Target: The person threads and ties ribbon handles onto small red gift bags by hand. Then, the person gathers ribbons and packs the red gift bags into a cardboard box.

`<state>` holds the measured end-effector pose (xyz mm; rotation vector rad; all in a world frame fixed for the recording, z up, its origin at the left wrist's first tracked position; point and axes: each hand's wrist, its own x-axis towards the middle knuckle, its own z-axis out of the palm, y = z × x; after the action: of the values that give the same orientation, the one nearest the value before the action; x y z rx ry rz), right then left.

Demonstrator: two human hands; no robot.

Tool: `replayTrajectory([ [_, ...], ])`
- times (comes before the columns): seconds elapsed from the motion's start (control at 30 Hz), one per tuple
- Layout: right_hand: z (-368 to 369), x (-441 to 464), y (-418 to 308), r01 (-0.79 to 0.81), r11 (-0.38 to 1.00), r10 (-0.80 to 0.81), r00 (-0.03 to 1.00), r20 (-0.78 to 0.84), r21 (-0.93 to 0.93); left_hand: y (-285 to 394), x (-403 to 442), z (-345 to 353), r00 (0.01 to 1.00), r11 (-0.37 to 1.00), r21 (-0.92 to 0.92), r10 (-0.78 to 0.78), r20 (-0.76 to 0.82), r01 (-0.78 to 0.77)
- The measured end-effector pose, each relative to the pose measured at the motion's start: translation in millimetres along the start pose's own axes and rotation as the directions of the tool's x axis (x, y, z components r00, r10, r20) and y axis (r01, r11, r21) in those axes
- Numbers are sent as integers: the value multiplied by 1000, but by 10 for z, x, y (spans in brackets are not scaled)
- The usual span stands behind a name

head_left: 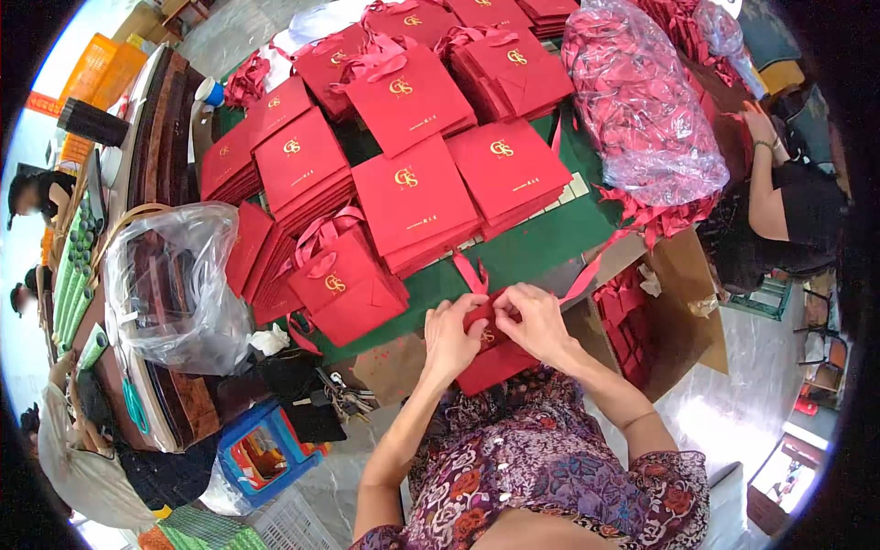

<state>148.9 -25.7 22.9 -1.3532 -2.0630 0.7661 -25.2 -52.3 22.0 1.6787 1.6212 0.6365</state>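
A small red paper bag [495, 367] with a gold logo rests on my lap at the table's front edge. My left hand [453, 339] is closed on the bag's upper left side, thumb and fingers gripping its edge. At the bag's top edge, my right hand [534, 323] is closed in a pinch on a red ribbon [584, 278], which trails out past the fingers to the upper right. Another ribbon end [471, 274] sticks up between the hands. My fingers cover the exact spot where ribbon and bag meet.
Stacks of red bags [417, 202] cover the green table [541, 240]. A clear plastic sack of ribbons [642, 101] lies right. Below it stands a cardboard box [683, 302] holding red bags. A clear plastic bag [174, 284] sits left. A co-worker's arm [765, 183] is at far right.
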Motion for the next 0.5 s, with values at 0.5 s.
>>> replayTrajectory([
  [0.5, -249, 105, -52, -41, 980, 14, 991, 135, 195, -64, 70, 68, 997, 986, -165, 21, -71, -32],
])
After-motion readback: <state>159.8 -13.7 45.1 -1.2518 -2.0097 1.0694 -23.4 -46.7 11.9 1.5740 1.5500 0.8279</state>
